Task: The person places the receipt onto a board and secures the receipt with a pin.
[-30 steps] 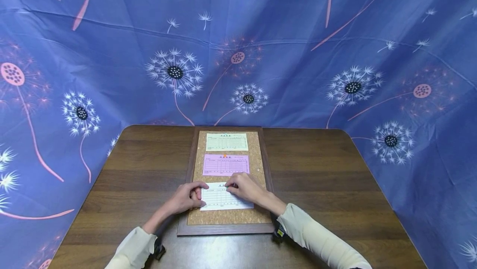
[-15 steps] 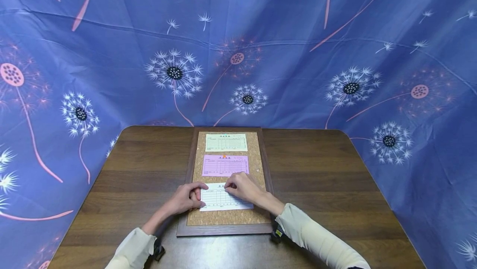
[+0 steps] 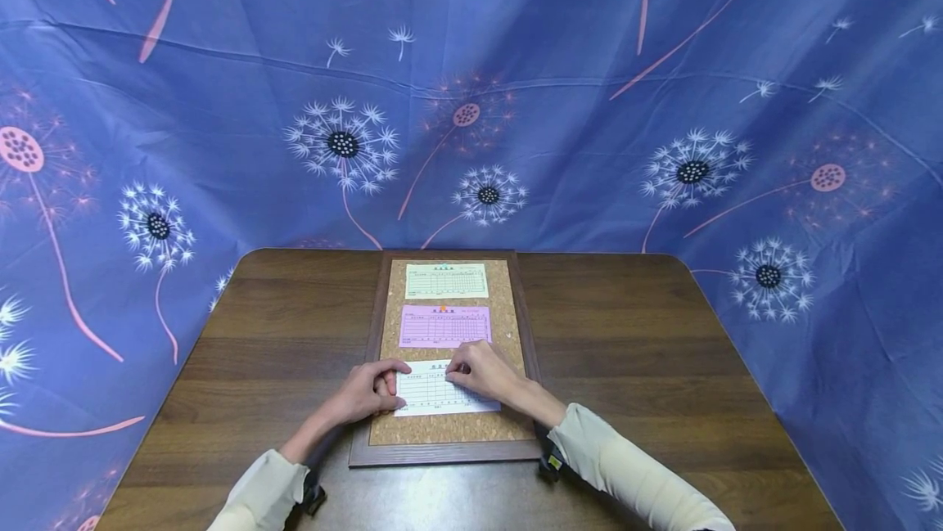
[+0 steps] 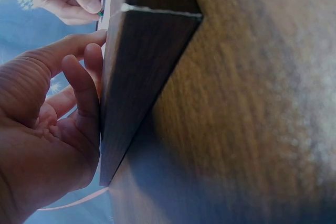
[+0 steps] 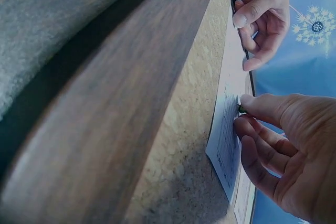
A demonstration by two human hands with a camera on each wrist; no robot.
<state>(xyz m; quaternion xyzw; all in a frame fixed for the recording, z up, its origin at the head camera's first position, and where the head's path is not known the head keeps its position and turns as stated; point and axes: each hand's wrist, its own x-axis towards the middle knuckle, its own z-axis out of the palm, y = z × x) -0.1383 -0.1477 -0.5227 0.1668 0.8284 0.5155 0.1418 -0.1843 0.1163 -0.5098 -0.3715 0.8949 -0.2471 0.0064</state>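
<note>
White slip (image 3: pixel 439 390) flat on corkboard (image 3: pixel 449 426), under fingers (image 3: pixel 458 368) of both hands

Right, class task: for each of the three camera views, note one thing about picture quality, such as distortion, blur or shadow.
Head view: wide-angle bending, the table edges splay outward, lighting even, cork board sharp. Left wrist view: the board frame up close is blurred and dark, with shadow beneath it; the left hand fills the corner. Right wrist view: near frame soft and out of focus, the white paper and right hand clearer.
</note>
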